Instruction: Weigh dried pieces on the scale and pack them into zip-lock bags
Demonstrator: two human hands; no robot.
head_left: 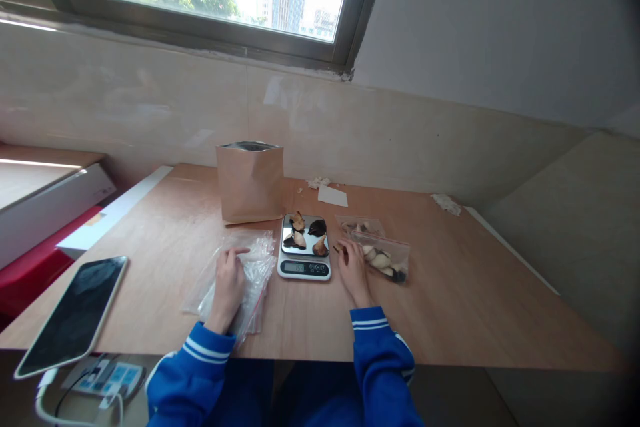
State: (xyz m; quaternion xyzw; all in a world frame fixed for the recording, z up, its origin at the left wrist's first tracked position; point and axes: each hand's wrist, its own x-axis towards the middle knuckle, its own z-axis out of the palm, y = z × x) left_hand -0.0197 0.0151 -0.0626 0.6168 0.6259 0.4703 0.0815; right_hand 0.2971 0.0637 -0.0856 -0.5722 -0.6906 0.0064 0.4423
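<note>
A small digital scale (304,269) carries several dried brown, dark and pale pieces, perhaps dried mushrooms (297,239), on its metal plate. My left hand (230,283) lies on a pile of clear plastic zip bags (257,280) left of the scale, one finger stretched out towards it. Close to the scale's right edge, my right hand (353,270) has its fingers pinched together, with a small brown bit at the tips that is too small to name. Beside that hand lies a filled zip bag (395,253) of pale and dark slices. Another filled zip bag (363,223) is partly behind it.
Behind the scale, to the left, stands an open brown paper pouch (251,183). A white card (333,196) and crumpled scraps (318,183) lie near the wall. A tablet (75,313) sits at the table's left edge, above a power strip (107,377) with cables.
</note>
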